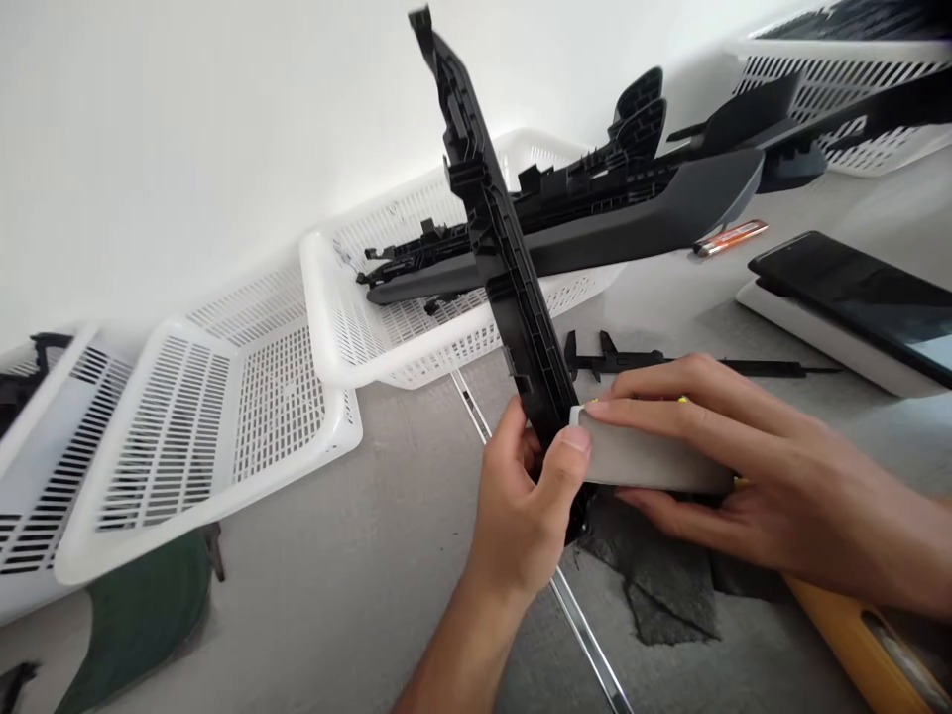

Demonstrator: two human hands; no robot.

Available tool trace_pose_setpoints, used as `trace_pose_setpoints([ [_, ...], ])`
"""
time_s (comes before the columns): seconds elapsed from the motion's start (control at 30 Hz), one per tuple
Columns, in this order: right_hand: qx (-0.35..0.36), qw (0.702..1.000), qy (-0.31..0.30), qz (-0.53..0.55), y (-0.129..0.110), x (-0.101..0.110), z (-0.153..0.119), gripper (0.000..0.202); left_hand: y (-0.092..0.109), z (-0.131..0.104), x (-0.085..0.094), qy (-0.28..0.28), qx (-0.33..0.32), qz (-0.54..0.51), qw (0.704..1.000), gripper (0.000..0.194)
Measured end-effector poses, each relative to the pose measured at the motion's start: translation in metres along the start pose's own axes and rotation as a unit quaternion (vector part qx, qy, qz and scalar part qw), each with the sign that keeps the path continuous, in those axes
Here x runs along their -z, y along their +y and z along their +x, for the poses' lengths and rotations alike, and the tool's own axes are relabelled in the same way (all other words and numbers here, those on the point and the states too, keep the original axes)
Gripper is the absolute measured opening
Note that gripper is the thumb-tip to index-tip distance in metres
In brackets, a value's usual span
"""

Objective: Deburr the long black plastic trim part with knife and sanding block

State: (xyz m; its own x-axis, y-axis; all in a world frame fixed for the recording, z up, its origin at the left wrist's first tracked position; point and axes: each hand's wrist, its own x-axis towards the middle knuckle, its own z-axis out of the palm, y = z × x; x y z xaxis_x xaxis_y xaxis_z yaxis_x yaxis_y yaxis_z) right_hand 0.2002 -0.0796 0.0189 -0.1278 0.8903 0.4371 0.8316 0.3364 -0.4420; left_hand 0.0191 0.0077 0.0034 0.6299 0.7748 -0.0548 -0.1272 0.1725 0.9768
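A long black plastic trim part [513, 278], ribbed along its length, rises tilted up and to the left from my left hand [513, 526]. The fingers of that hand close round its lower end. My right hand [744, 456] grips a smooth grey piece [647, 451] with a flat face, its fingers above and below. One end of the grey piece meets the lower part of the trim, and my left thumb presses on that corner. Whether the two pieces are joined cannot be seen. Just behind my right hand lies a black caliper [632, 363].
White baskets [334, 337] line the wall; one carries more black trim parts [640, 218]. On the grey table lie a lighter [733, 238], a black phone [855, 288] on a white box, dark cloth [661, 585], a yellow-handled tool [863, 635], a metal strip [587, 635] and a green sheet [149, 605].
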Motion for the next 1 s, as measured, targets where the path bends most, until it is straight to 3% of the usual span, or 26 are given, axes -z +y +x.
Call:
trace_pose_setpoints([
  [0.2,0.043,0.998,0.017,-0.032,-0.004,0.007,0.006,0.044,-0.002,0.001,-0.001,0.005,-0.016,0.008,1.000,0.021],
  [0.47,0.076,0.996,0.037,-0.041,-0.002,0.012,0.006,0.049,-0.003,0.001,-0.001,0.021,-0.009,0.019,1.000,0.033],
  [0.83,0.047,0.997,0.015,-0.063,-0.002,0.013,0.007,0.030,-0.004,0.002,0.000,0.027,-0.010,0.017,0.999,0.033],
  [1.0,0.045,0.996,0.016,-0.069,-0.001,0.013,0.006,0.034,-0.004,0.002,0.000,0.028,-0.005,0.024,0.999,0.031],
])
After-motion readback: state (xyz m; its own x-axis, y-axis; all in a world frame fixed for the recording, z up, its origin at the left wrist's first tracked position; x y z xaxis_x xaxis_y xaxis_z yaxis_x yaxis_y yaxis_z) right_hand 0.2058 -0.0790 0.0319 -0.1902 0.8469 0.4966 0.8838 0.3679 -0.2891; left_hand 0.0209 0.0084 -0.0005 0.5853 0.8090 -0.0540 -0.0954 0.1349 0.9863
